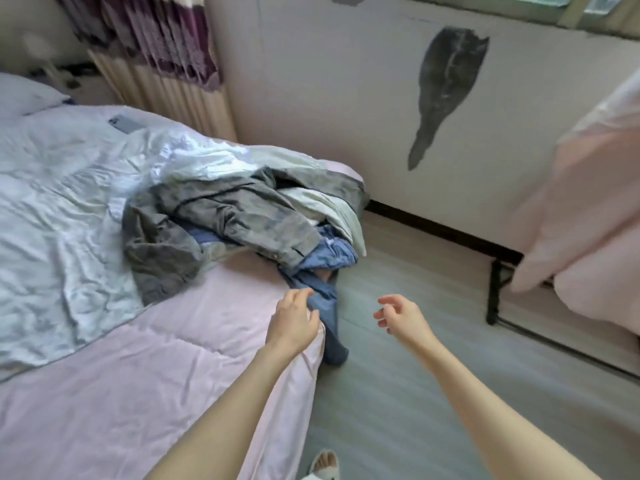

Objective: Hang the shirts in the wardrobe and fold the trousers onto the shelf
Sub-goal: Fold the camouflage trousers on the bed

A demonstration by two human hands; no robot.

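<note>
Both bare arms stretched forward toward a heap of crumpled clothes at the foot corner of a bed with a pale pink sheet [145,358]. Left hand [294,323] at about 6 o'clock from the heap, fingers loosely curled and spread, fingertips touching or just short of a blue soft-cotton garment [322,296] that spills over the bed edge and hangs toward the grey plank floor [398,393]; no closed pinch visible, so not yet a real hold. Right hand [398,315] off at 4 o'clock from the heap, over the floor, half open, thumb and fingers apart, holding nothing.

On top of the pile, a grey mottled garment [207,223], sleeves or legs impossible to tell apart; under it at 2 o'clock a whitish folded cloth [329,209]. Rumpled pale blue quilt [62,188] at 9 o'clock, partly under the grey piece. No wardrobe or shelf clearly in view; no hanger either.

Risks, as a guess: tugging the dangling blue piece alone likely to drag the tangled grey one and the white cloth off the corner onto the floor. One-handed lift likely to leave the lower end trailing on the planks. Grabbing quilt fabric along with the garment also possible. Shirt or trousers unclear before shaking out, so wrong handling possible.
</note>
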